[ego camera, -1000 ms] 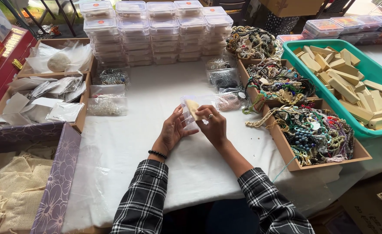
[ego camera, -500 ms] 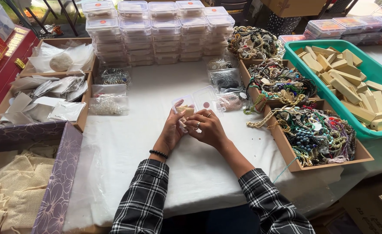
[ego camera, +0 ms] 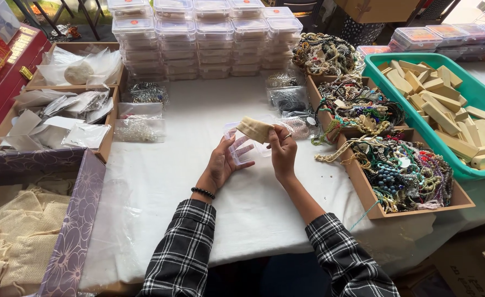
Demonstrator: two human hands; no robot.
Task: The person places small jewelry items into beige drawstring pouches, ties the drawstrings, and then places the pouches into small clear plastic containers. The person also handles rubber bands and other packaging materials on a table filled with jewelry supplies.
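My left hand (ego camera: 224, 160) cradles a small clear plastic box (ego camera: 246, 147) above the white tablecloth (ego camera: 160, 192). My right hand (ego camera: 282, 148) pinches a small beige cloth pouch (ego camera: 255, 129) by its edge, holding it right at the top of the box. Both hands are raised just above the middle of the table. A black bead bracelet circles my left wrist, and both arms wear black-and-white plaid sleeves.
Stacks of clear lidded boxes (ego camera: 198, 38) stand at the back. Wooden trays of beaded jewellery (ego camera: 402, 170) lie to the right, beside a green tray (ego camera: 468, 175) of wooden blocks. A purple box (ego camera: 66, 231) of beige pouches sits left, with trays of plastic bags (ego camera: 61, 118) behind.
My hands have shifted slightly right and parted. The beige pouch, earlier tucked between my fingers, is now lifted clear in my right hand above the plastic box.
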